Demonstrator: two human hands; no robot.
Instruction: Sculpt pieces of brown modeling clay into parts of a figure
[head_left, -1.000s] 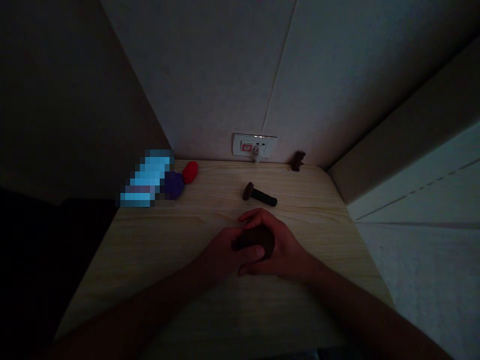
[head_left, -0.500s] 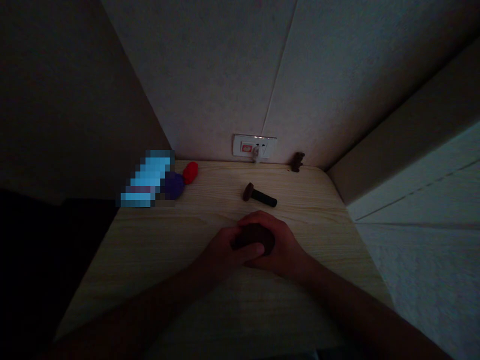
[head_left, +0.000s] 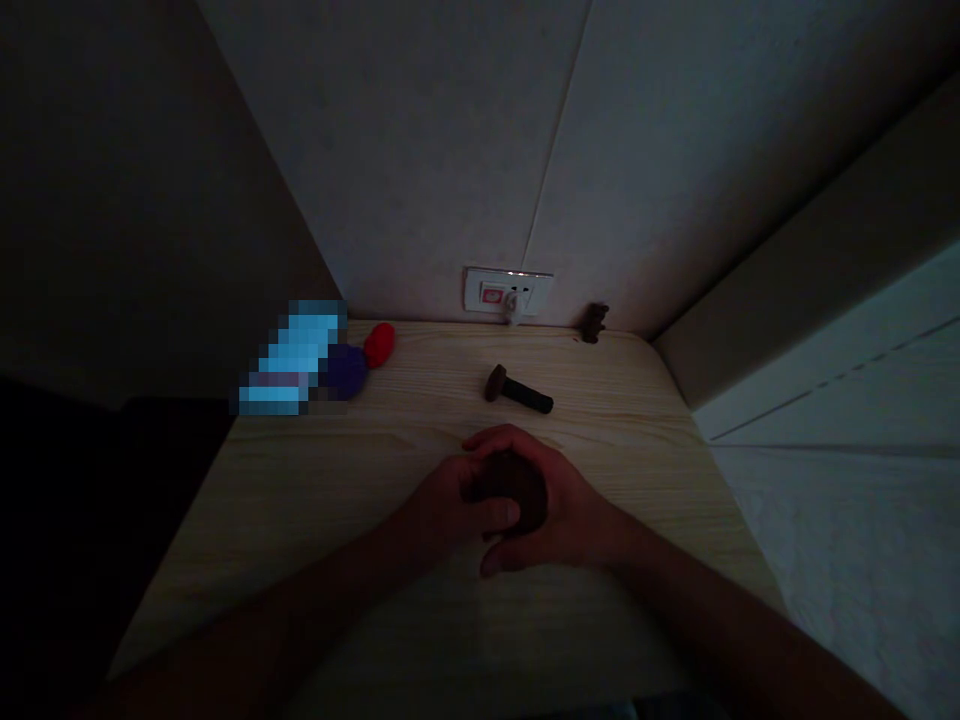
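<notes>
A dark brown rounded lump (head_left: 529, 490), which looks like modelling clay, is between my two hands above the near middle of the table. My left hand (head_left: 454, 505) grips its left side, thumb lying across the front. Around the far and right sides curl the fingers of my right hand (head_left: 574, 505), while its thumb points left below the lump. Just beyond my hands lies a mallet-like piece (head_left: 525, 394) with a brown head and a black handle. Dim light hides the lump's underside and some fingertips.
On the wooden table (head_left: 300, 480), a purple lump (head_left: 346, 372) and a red lump (head_left: 380, 345) lie at the back left beside a pixelated bright screen (head_left: 296, 350). A small brown figure (head_left: 595, 323) stands at the back right. The wall has a socket (head_left: 508, 292) with a plug.
My right thumb has swung down and away from the lump, showing more of it. The lump has turned slightly between my hands. The mallet-like piece has stayed put.
</notes>
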